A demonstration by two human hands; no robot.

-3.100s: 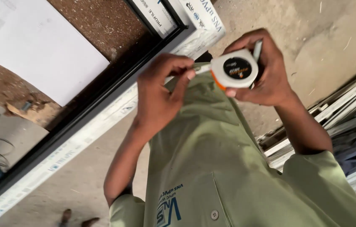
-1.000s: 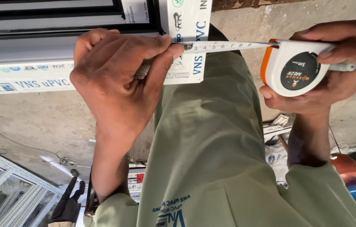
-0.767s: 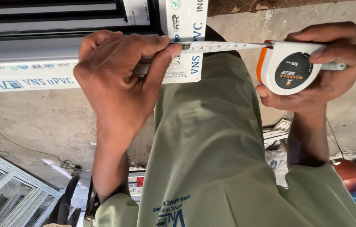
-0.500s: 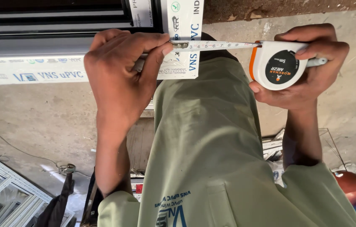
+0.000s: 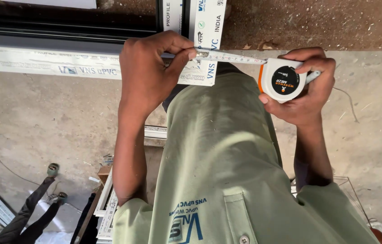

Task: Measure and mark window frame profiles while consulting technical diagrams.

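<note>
My left hand [image 5: 152,68] pinches the end of a tape blade [image 5: 231,56] against the corner of a white film-wrapped window profile [image 5: 46,63]. A short length of blade runs right to a white and orange tape measure case [image 5: 283,81]. My right hand [image 5: 306,92] grips that case, and a thin grey pen-like stick [image 5: 314,76] pokes out between its fingers. Both hands are held out over my green shirt [image 5: 227,158].
A dark frame [image 5: 64,27] lies beyond the white profile, and a second wrapped profile [image 5: 207,22] crosses it. On the concrete floor lie stacked white profiles [image 5: 107,203] and a loose wire [image 5: 349,101]. Another person's legs [image 5: 28,212] show at the lower left.
My left hand has brought the blade's end down onto the profile corner. My right hand with the case has drifted left, so less blade is out.
</note>
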